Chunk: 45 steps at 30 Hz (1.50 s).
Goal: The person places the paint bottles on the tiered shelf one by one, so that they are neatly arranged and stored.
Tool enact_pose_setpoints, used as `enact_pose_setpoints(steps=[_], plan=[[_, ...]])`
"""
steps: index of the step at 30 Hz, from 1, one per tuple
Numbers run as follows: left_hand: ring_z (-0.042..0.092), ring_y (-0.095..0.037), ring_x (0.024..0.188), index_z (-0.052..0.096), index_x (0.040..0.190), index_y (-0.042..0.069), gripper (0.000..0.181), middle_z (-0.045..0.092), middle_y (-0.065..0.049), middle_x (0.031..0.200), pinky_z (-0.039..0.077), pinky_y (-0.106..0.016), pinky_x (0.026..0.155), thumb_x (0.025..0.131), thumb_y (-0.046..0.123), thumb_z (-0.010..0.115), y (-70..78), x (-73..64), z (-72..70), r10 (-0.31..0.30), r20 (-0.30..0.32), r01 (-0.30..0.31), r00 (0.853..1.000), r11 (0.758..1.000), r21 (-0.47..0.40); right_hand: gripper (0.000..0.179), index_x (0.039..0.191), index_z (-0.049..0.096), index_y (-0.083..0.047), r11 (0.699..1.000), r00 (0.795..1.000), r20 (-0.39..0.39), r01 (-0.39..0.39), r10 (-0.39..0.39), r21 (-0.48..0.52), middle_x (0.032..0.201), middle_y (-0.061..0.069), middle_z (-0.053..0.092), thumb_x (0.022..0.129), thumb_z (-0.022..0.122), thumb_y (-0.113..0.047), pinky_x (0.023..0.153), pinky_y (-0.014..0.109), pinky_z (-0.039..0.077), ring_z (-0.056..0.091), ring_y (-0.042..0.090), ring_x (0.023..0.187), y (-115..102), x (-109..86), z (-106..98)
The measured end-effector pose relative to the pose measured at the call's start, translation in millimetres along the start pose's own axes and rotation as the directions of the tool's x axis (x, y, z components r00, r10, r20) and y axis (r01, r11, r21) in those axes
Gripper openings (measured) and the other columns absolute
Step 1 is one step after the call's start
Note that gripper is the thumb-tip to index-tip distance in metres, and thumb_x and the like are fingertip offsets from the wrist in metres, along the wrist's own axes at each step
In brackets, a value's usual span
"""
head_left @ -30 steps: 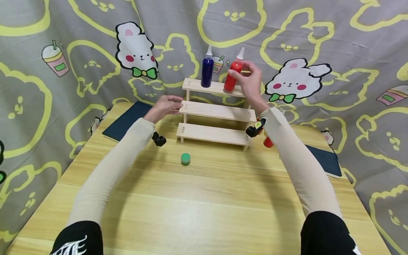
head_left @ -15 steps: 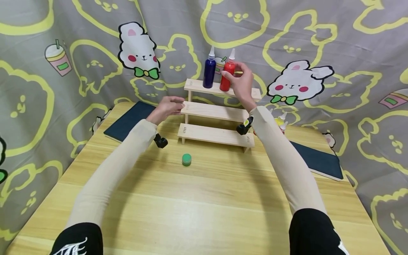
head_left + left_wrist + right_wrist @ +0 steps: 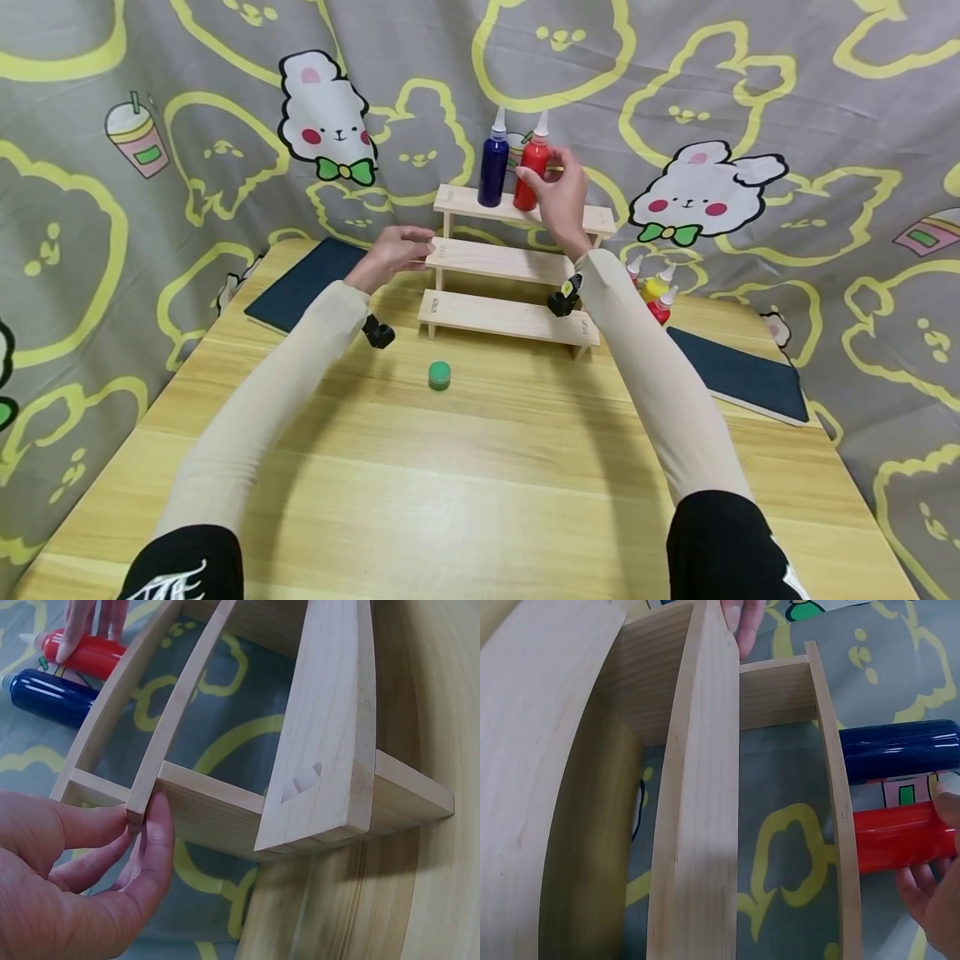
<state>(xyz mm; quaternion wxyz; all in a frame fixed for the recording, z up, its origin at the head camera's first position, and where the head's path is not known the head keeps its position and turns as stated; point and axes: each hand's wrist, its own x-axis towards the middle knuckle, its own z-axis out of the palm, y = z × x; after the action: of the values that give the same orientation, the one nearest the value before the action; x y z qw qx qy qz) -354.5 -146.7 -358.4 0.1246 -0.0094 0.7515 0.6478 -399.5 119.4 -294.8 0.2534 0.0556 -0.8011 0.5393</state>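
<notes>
A three-step wooden shelf [image 3: 510,317] stands at the back of the table. On its top step a dark blue bottle [image 3: 492,171] with a white nozzle stands upright. Just right of it my right hand [image 3: 562,196] grips a red bottle [image 3: 531,177] between thumb and fingers, its base at the top step. My left hand [image 3: 392,254] pinches the left end of the middle step; the left wrist view shows thumb and fingertips [image 3: 156,814] on either side of the board's end. In the right wrist view the red bottle [image 3: 900,838] lies beside the blue one, a small gap between.
A small green-lidded jar [image 3: 439,376] sits on the table before the shelf. Dark flat boards lie at the left [image 3: 303,283] and the right [image 3: 742,375]. A yellow bottle [image 3: 657,285] and red bottles stand behind my right forearm. A patterned curtain [image 3: 420,50] hangs behind.
My right hand has moved the red bottle left along the top step, closer to the blue bottle, and it now stands straighter. My left hand stays at the middle step.
</notes>
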Motion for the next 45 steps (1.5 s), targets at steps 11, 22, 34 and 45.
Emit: enact_pose_setpoints(steps=[11, 22, 34, 45], plan=[[0.061, -0.018, 0.099, 0.056, 0.148, 0.001, 0.044, 0.060, -0.011, 0.124, 0.058, -0.043, 0.106, 0.105, 0.007, 0.063, 0.1, 1.2, 1.9, -0.010, -0.009, 0.010, 1.000, 1.000, 0.008, 0.044, 0.125, 0.063, 0.007, 0.996, 0.992, 0.119, -0.036, 0.046, -0.082, 0.117, 0.022, 0.069, 0.091, 0.083, -0.012, 0.090, 0.026, 0.059, 0.066, 0.022, 0.098, 5.6, -14.7, -13.0], [0.060, -0.022, 0.106, 0.055, 0.149, 0.001, 0.045, 0.059, -0.013, 0.127, 0.052, -0.050, 0.113, 0.105, 0.007, 0.062, 1.0, 0.9, 0.9, -0.013, -0.006, 0.013, 1.000, 1.000, 0.010, 0.037, 0.125, 0.065, 0.003, 0.998, 0.992, 0.127, -0.010, 0.019, -0.070, 0.124, 0.018, 0.067, 0.094, 0.077, -0.012, 0.086, 0.022, 0.058, 0.068, 0.023, 0.106, 4.6, -29.7, -53.6], [0.061, -0.019, 0.099, 0.055, 0.149, 0.000, 0.044, 0.060, -0.011, 0.122, 0.053, -0.047, 0.112, 0.105, 0.007, 0.061, 0.0, 0.6, 2.6, -0.013, -0.001, 0.013, 1.000, 1.000, -0.009, 0.033, 0.123, 0.066, 0.003, 0.996, 0.992, 0.121, 0.039, -0.029, -0.075, 0.121, 0.017, 0.068, 0.097, 0.075, -0.014, 0.089, 0.015, 0.057, 0.067, 0.013, 0.099, 15.1, -59.8, -113.4], [0.060, -0.019, 0.100, 0.055, 0.149, 0.001, 0.045, 0.059, -0.009, 0.120, 0.052, -0.049, 0.113, 0.105, 0.007, 0.062, 1.2, 0.3, -0.2, -0.019, -0.001, 0.019, 1.000, 1.000, 0.001, 0.028, 0.125, 0.066, 0.002, 0.968, 0.984, 0.084, 0.172, -0.158, -0.185, 0.118, 0.015, 0.068, 0.102, 0.069, -0.015, 0.091, 0.014, 0.054, 0.059, -0.001, 0.098, 50.1, -109.4, -159.7]])
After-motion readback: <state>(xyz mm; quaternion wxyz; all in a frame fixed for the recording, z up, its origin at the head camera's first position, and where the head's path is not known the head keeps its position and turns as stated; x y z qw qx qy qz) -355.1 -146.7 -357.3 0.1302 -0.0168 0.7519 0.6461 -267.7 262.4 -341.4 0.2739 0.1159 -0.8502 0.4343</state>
